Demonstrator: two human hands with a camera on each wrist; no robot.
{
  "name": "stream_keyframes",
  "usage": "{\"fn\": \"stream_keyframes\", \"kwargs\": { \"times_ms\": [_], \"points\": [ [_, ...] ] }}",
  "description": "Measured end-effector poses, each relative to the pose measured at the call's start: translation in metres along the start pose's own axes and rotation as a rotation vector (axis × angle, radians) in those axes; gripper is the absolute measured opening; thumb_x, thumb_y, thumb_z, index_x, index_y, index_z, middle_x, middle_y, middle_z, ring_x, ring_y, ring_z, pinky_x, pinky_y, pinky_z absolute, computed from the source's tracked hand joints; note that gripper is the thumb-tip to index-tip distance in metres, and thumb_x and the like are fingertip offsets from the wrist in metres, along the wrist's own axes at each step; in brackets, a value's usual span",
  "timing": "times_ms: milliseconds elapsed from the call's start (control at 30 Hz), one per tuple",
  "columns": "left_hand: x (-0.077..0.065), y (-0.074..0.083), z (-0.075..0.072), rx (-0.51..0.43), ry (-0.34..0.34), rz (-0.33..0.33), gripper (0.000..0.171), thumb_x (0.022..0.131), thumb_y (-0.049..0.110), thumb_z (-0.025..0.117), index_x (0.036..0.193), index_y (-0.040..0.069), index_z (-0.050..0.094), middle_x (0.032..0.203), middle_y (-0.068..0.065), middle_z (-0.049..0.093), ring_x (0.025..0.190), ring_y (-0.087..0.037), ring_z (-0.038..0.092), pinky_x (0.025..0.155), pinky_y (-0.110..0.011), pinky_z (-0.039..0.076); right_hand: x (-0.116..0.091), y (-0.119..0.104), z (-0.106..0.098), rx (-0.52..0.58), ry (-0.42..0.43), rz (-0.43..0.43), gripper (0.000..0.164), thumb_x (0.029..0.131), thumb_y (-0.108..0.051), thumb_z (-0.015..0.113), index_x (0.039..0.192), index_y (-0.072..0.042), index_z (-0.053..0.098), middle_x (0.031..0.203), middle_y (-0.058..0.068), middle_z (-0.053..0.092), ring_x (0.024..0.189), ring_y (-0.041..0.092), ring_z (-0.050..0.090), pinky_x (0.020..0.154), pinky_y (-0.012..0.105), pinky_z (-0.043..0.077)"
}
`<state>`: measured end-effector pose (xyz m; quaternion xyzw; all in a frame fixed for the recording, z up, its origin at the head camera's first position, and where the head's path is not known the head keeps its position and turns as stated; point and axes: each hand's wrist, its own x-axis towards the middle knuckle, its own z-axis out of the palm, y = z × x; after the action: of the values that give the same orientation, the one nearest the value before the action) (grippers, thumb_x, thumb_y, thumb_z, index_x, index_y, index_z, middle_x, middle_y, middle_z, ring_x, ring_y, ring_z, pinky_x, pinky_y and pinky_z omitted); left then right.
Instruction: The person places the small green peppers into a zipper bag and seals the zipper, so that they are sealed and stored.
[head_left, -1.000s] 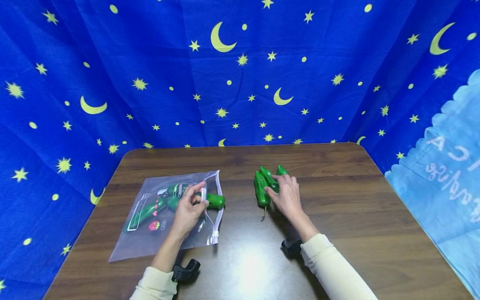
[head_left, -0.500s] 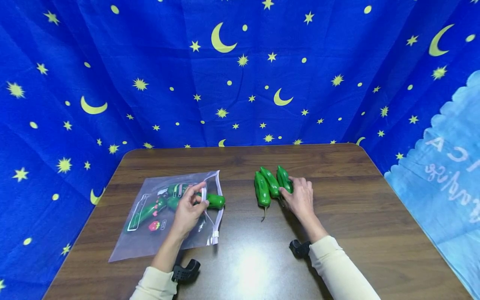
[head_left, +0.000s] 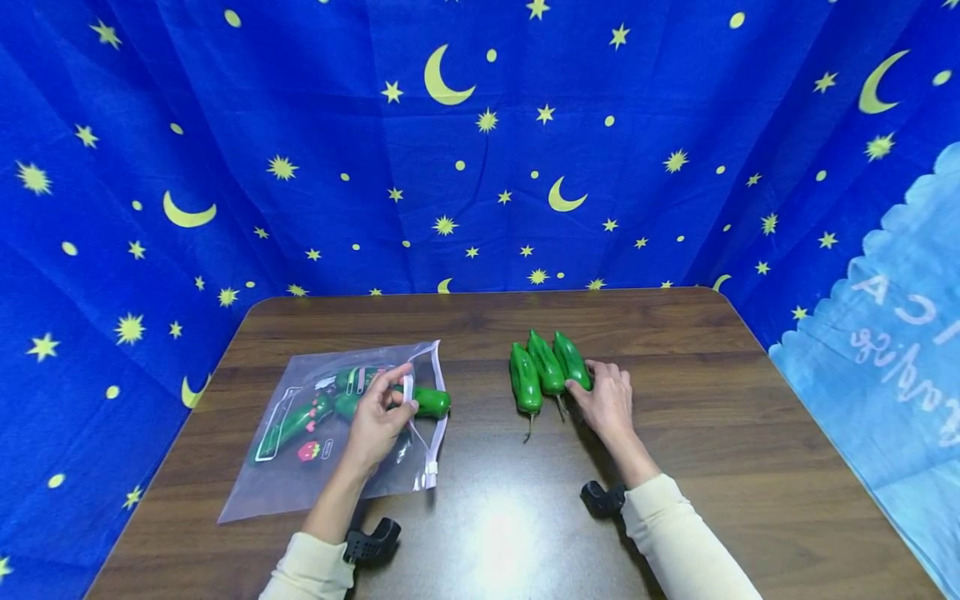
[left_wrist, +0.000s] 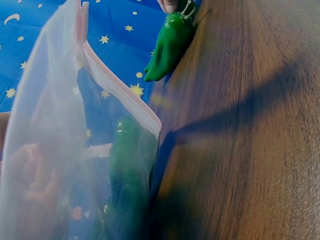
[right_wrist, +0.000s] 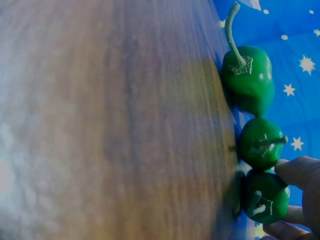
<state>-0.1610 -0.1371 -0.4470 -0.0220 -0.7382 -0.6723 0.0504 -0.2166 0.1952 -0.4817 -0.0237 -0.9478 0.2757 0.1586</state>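
My left hand [head_left: 378, 421] pinches the upper edge of a clear zip bag [head_left: 296, 487] at its mouth, lifting that edge. Several green peppers lie in the bag; the blunt end of one pepper [head_left: 432, 403] shows at the open mouth. Right of the bag, three green peppers lie side by side, stems toward me: a left one [head_left: 526, 383], a middle one [head_left: 546, 365] and a right one [head_left: 572, 358]. My right hand [head_left: 609, 404] grips the right pepper between thumb and fingers. In the right wrist view the thumb [right_wrist: 297, 170] lies between the middle and right peppers.
Beneath everything is a brown wooden table [head_left: 675, 467], with a bright glare near its front. A blue curtain [head_left: 337, 100] with moons and stars hangs behind it. A light blue cloth [head_left: 892, 333] hangs at the right. The bag's slider [head_left: 431, 473] sits at its near corner.
My right hand has shifted right, from the middle pepper to the right one. The middle pepper has turned, its tip swinging right. My left hand and the bag stay put.
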Motion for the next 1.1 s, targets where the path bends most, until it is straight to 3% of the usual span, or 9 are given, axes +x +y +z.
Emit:
{"fn": "stream_keyframes", "kwargs": {
  "times_ms": [467,633,767,1100],
  "points": [
    [-0.002,0.003,-0.002,-0.018,-0.015,-0.002,0.058,0.08,-0.014,0.056,0.135,-0.001,0.045,0.116,-0.011,0.04,0.063,-0.002,0.051,0.052,-0.014,0.046,-0.002,0.01,0.002,-0.027,-0.015,0.046,0.051,0.078,-0.028,0.07,0.118,0.002,0.061,0.108,0.027,0.064,0.09,0.041,0.053,0.077,0.047,0.041],
    [-0.003,0.004,-0.001,-0.012,0.008,-0.014,0.057,0.08,-0.012,0.058,0.134,0.003,0.048,0.101,-0.009,0.048,0.061,-0.003,0.052,0.051,-0.016,0.046,-0.003,0.013,0.0,0.016,-0.009,0.086,0.05,0.08,-0.026,0.069,0.12,0.001,0.06,0.11,0.027,0.063,0.093,0.04,0.054,0.077,0.047,0.041],
    [-0.002,0.004,-0.001,-0.006,0.013,-0.024,0.057,0.08,-0.012,0.057,0.134,0.004,0.048,0.102,-0.011,0.048,0.062,-0.002,0.052,0.051,-0.015,0.044,-0.005,0.016,-0.003,0.045,0.015,0.116,0.049,0.081,-0.027,0.067,0.121,0.0,0.059,0.113,0.026,0.062,0.099,0.04,0.053,0.081,0.049,0.042],
    [-0.002,0.005,-0.001,0.012,0.015,-0.035,0.057,0.08,-0.011,0.058,0.134,0.005,0.049,0.11,-0.013,0.044,0.065,-0.001,0.05,0.051,-0.014,0.043,-0.015,0.007,-0.013,0.134,0.081,0.054,0.048,0.08,-0.025,0.069,0.12,-0.001,0.061,0.113,0.025,0.063,0.102,0.039,0.055,0.085,0.051,0.044]
  ]
}}
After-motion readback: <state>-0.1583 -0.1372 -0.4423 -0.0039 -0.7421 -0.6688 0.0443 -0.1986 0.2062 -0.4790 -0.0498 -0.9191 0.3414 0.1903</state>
